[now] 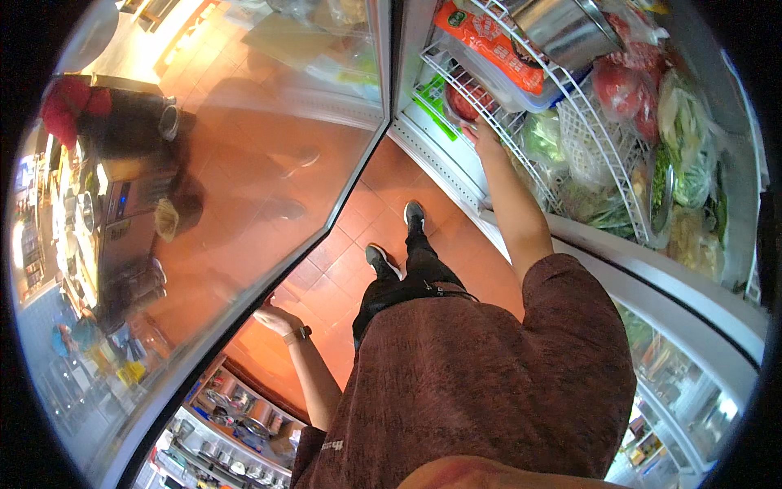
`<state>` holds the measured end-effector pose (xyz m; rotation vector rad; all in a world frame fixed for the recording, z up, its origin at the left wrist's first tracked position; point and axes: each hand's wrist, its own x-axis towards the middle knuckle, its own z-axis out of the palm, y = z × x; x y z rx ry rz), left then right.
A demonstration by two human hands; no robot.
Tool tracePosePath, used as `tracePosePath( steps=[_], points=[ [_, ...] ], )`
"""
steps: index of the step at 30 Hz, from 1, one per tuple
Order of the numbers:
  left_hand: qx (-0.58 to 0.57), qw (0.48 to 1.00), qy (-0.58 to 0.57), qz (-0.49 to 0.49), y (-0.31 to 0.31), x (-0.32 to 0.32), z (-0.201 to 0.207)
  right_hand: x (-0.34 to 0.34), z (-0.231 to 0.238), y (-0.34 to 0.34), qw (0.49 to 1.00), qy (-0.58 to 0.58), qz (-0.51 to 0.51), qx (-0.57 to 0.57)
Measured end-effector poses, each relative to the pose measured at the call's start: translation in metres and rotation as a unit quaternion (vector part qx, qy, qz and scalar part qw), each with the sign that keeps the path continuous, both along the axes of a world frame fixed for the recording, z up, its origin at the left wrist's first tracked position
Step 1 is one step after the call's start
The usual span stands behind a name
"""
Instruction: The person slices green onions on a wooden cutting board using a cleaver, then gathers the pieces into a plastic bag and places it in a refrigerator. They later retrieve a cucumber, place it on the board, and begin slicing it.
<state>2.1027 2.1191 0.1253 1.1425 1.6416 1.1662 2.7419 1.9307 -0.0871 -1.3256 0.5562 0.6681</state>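
Observation:
My right arm reaches into the open glass-door fridge. My right hand (pixel 482 137) is at the lower wire shelf (pixel 505 134), its fingers closed at the near edge of a round, dark red item (pixel 466 101) that looks wrapped in clear plastic. A bright green packet (pixel 437 106) lies beside it. Low on the left, my left hand (pixel 278 317) is at the edge of the opened glass door (pixel 322 232), its fingers bent against the frame and partly hidden. A dark band is on that wrist.
Above the red item sit an orange packet (pixel 493 45), a lidded plastic tub (pixel 533 99) and a metal pot (pixel 566 33). Bagged greens (pixel 684 138) and red bagged food (pixel 627 85) fill the shelves. Orange floor tiles (pixel 326 261) lie below; kitchen shelving (pixel 244 416) stands behind.

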Motion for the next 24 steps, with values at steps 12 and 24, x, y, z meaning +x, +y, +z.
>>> tracePosePath(
  steps=[12,24],
  points=[
    [0.071,0.941,0.076,-0.322,0.01,-0.07,-0.011,-0.312,0.089,-0.198,0.996,-0.045,0.011,-0.073],
    [-0.135,0.678,-0.052,-0.721,-0.135,-0.025,0.02,-0.608,0.25,-0.343,0.992,-0.066,-0.017,-0.105]
  ],
)
